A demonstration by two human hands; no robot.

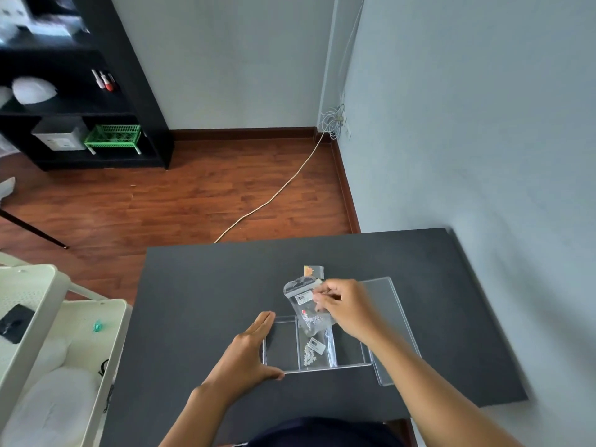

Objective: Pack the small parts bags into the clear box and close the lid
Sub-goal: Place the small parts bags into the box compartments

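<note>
Two bare hands work over a dark grey table (200,285), the largest thing in view. On it, just in front of the person, stands the clear box (317,368), open at the top. Its lid (383,304) lies flat on the table at about 2 o'clock from the box, touching or nearly touching the right wall; probably it was put there so it stays near for closing.

The left hand (248,350) rests at 9 o'clock of the box, fingers open and straight against the left wall, thumb along the front corner, most likely to keep the light box from sliding. The right hand (346,306) hangs over the far edge, at 12 o'clock, its fingers pinched on a small parts bag (306,304) and holding it tilted with the bottom end down into the box.

One bag (314,350) lies already inside, in the middle. One more small bag (312,271) waits on the table at 12 o'clock, beyond the box.
</note>
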